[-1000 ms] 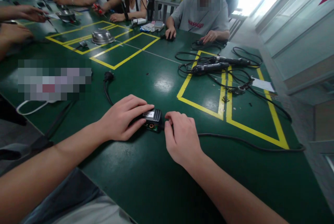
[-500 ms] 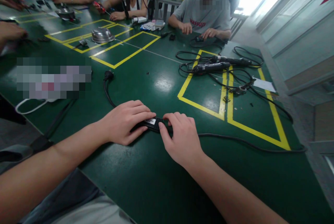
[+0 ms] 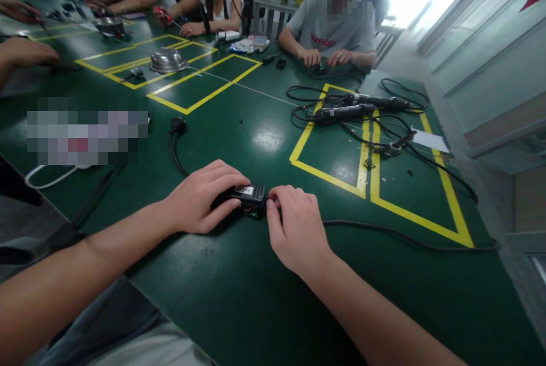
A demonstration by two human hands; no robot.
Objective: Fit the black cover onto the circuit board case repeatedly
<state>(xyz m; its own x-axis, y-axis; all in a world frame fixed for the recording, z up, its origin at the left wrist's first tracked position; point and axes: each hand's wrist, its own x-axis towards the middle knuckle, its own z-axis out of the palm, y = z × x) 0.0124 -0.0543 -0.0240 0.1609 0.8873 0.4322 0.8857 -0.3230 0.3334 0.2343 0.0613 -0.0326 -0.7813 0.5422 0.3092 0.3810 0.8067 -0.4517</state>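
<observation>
A small black box [image 3: 252, 195] with a white label lies on the green table [image 3: 239, 292], its near side showing a bit of green and copper colour. My left hand [image 3: 209, 195] grips the box's left part between fingers and thumb. At its right end, my right hand [image 3: 294, 215] has its fingertips and thumb pinched together; the cable end between them is mostly hidden. A black cable [image 3: 384, 228] runs from under my right hand to the right. Another cable ends in a black plug [image 3: 178, 125] beyond my left hand.
Two black tool handles [image 3: 345, 112] with coiled cables lie at the right, by yellow tape rectangles. A metal bowl [image 3: 165, 60] stands farther back. A blurred item [image 3: 85, 136] lies left. Across the table, a person [image 3: 333, 30] handles a small object; others sit at the back left.
The black box has tilted, so that its near side now shows. My right thumb has come off its top and moved slightly right. The person across has lifted a small object.
</observation>
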